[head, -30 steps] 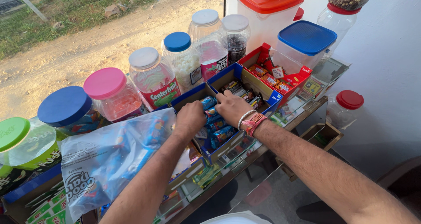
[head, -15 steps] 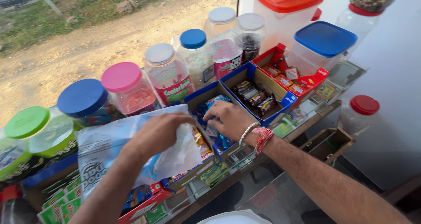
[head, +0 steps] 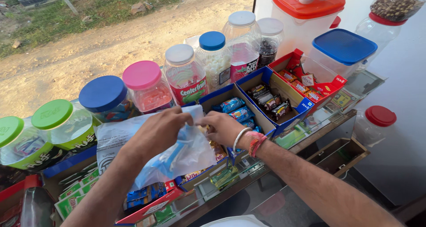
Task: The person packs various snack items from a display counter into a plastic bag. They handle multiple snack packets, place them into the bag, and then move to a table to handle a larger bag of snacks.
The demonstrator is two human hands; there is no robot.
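Jars line the left and upper part of the frame: two green-lidded jars (head: 53, 125) at far left, a blue-lidded jar (head: 104, 96), a pink-lidded jar (head: 144, 87) and a white-lidded sweet jar (head: 184, 73) just right of them, packed close together; a careless elbow or a tug on the bag could, I judge, knock one off the row, since they stand touching with no rail behind them.

Left of centre, the left hand (head: 157, 131) is clenched on the upper edge of a clear plastic bag (head: 177, 153); the bag lies over the boxes at lower centre, crumpled, pale blue-tinted with white print, and small wrapped items show faintly through it; its mouth is pinched between both hands, so a slip there would likely spill the contents into the red box (head: 151, 202) below.

Just right of it, the right hand (head: 222, 127), with bangle and red threads at the wrist, grips the same edge with its fingertips; whether anything else sits in its palm I cannot tell.

Further right stand a blue carton of wrapped chocolate bars (head: 270, 100) and a red carton of sachets (head: 310, 82); both are open-topped, so a swinging bag might drag pieces out.
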